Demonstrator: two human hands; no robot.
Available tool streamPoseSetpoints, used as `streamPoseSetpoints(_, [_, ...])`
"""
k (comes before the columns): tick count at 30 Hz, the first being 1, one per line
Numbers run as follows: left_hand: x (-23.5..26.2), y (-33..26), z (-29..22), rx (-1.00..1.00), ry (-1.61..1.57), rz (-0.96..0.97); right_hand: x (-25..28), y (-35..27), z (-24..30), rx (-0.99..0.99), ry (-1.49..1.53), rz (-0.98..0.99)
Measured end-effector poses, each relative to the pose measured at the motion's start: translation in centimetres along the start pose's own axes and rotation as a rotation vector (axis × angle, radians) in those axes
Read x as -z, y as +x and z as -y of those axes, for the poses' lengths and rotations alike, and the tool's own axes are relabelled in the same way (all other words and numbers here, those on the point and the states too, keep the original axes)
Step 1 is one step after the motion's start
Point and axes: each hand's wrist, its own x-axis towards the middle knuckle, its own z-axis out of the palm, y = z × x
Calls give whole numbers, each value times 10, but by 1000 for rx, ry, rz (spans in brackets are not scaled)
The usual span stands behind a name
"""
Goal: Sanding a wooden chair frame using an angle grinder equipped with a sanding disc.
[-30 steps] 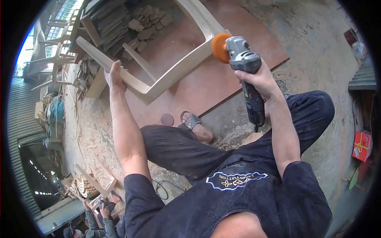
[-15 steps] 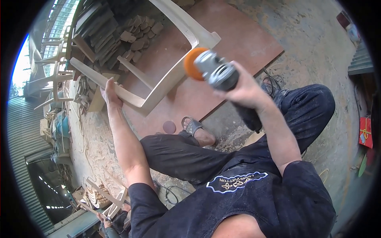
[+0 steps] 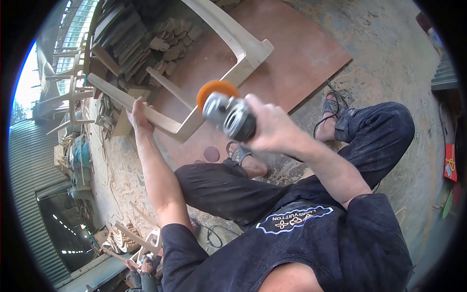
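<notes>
My left hand (image 3: 140,117) is closed round one leg of a pale, bare wooden chair frame (image 3: 189,125), which is tilted in front of me. In my right hand (image 3: 272,127) is a grey and black angle grinder (image 3: 228,117), gripped by its body. Its orange round pad (image 3: 217,90) overlaps the frame's long rail; whether it touches the wood I cannot tell. Slight blur lies over the grinder and right hand. A round, dull red disc (image 3: 211,154) lies beside my sandalled foot (image 3: 253,165).
A brown-red board (image 3: 301,58) covers the floor beneath the frame. Stacked planks (image 3: 124,44) and small wood pieces (image 3: 170,39) stand beyond it. More chair frames (image 3: 73,92) are at the left. A co-worker's hands (image 3: 141,265) hold a wooden frame at lower left. A cable (image 3: 318,127) runs by my right foot.
My right hand has brought the grinder left and down along the rail, toward the corner nearest me. My left hand keeps its grip, and the frame has shifted only slightly.
</notes>
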Motion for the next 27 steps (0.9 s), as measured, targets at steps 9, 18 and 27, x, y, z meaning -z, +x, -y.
streamPoseSetpoints(9, [-4,6,0,-6,1,3,88,10,-88,-176,646,-239])
streamPoseSetpoints(18, [7,3,-4,27,43,14,18,-2,-15,-82,76,42])
streamPoseSetpoints(27, [6,9,-2,49,26,30,74,5,-100,-205,835,-198])
